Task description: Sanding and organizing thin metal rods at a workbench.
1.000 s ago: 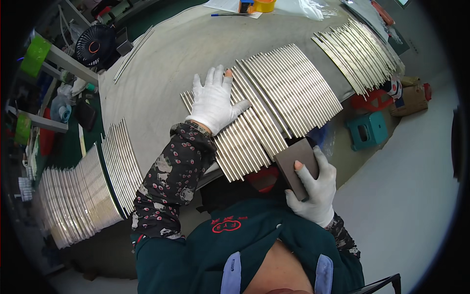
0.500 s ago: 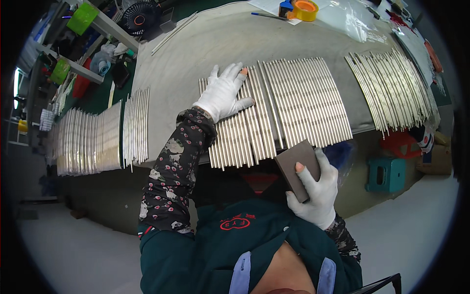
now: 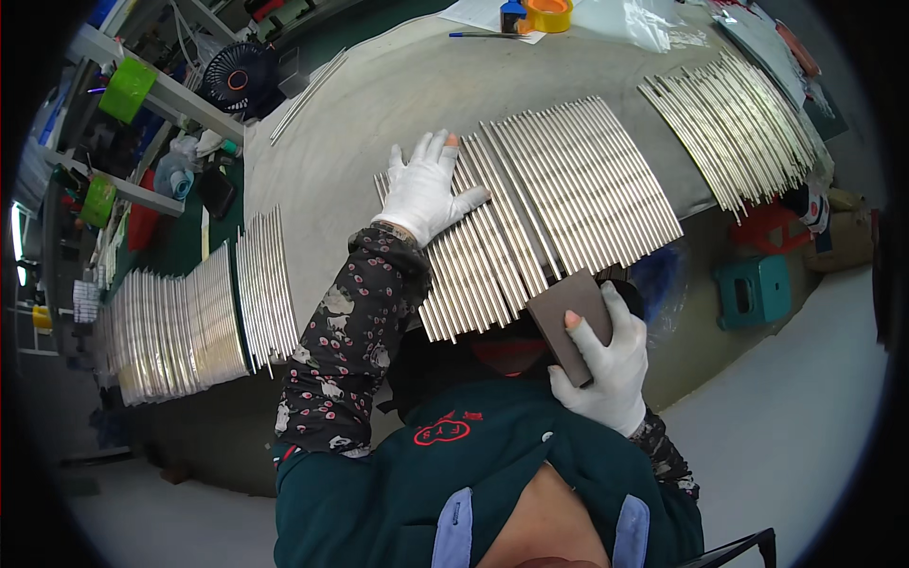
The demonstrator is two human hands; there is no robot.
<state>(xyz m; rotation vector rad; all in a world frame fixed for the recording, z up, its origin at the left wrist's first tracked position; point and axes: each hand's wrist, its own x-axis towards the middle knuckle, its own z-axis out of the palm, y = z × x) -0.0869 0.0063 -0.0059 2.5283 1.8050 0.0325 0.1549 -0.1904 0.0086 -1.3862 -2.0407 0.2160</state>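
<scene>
A worker in white gloves leans over a grey-covered bench (image 3: 322,180), the left hand (image 3: 421,192) laid palm down with fingers spread across a row of slim metal rods (image 3: 473,265). The right hand (image 3: 615,364) grips a flat brown block (image 3: 568,327), thumb at its lower corner and fingers along the side, held tilted at the near edge of the bench. The block's upper corner sits right by the rod ends; from where I stand, I cannot tell whether they touch. One bare fingertip pokes from each glove.

The rods lie side by side, a thin gap parting them from a wider row (image 3: 587,185) just to the right. More rods fan out at the far right (image 3: 734,133), and another stack (image 3: 170,327) gleams at the left, beside a narrower row (image 3: 265,284). A few single rods (image 3: 310,95) rest at the back, near a small black fan (image 3: 239,78). At the far edge sit a roll of orange-yellow tape (image 3: 549,13), a blue pen (image 3: 488,35) and crumpled clear plastic (image 3: 625,24). A teal stool (image 3: 755,292) stands on the floor to the right, near a red one (image 3: 772,227).
</scene>
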